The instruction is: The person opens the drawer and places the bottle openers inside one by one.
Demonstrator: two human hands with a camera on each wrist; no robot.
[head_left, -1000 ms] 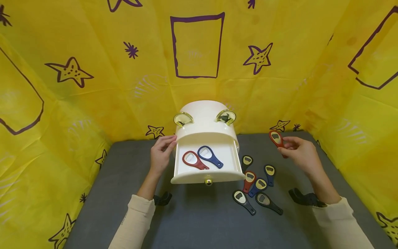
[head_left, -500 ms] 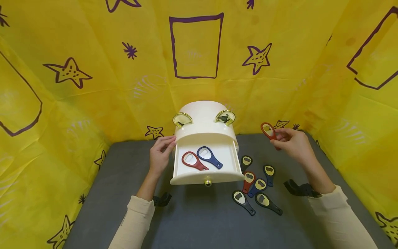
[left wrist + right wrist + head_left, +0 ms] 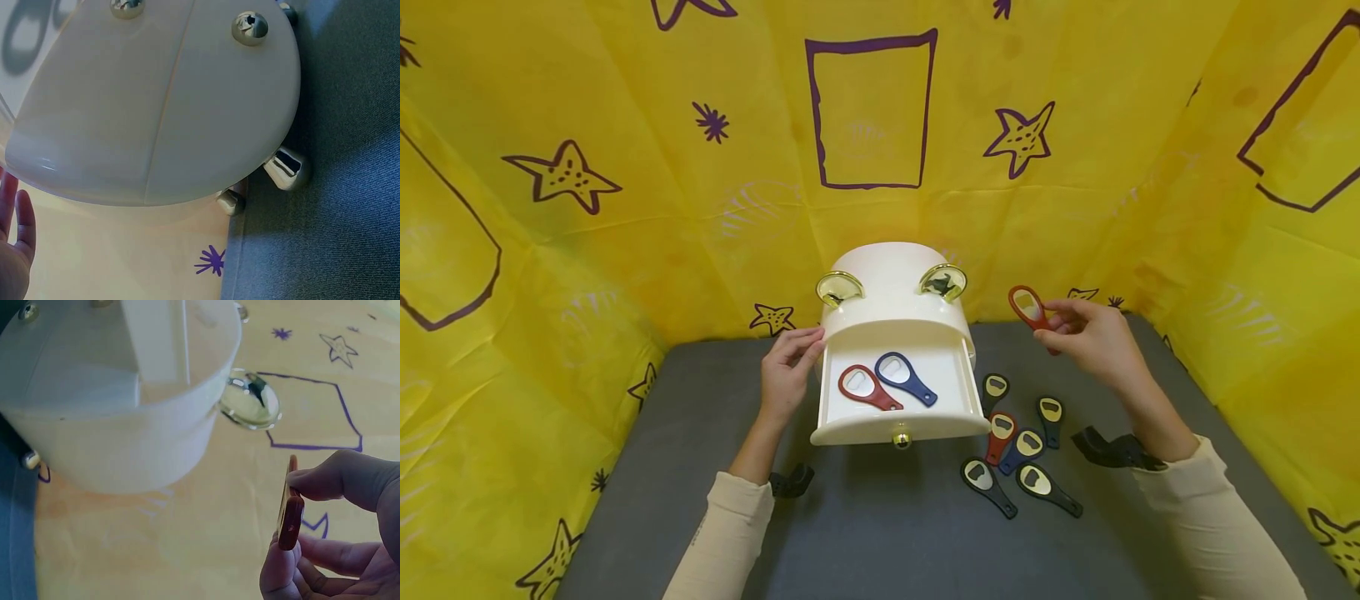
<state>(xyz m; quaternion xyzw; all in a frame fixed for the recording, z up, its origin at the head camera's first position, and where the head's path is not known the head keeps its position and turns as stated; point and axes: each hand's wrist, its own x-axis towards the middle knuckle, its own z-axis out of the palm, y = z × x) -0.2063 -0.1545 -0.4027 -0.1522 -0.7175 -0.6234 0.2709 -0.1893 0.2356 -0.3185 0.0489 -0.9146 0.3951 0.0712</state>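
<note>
Right hand (image 3: pixel 1097 342) pinches red opener (image 3: pixel 1031 311); left hand (image 3: pixel 786 377) apparently touches white cabinet (image 3: pixel 891 287).

No legible text, label, brand, number or sign was found. Faint marking along the left sleeve (image 3: pixel 722 533) is too small to read.

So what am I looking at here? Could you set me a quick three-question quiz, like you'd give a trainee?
1. What does the right hand hold?
A) a blue bottle opener
B) a red bottle opener
C) the drawer's knob
2. True or false: the cream box's drawer is fully closed.
3. How many loose openers lie on the grey table?

Key: 1. B; 2. False, it is pulled open; 3. Six.
</note>
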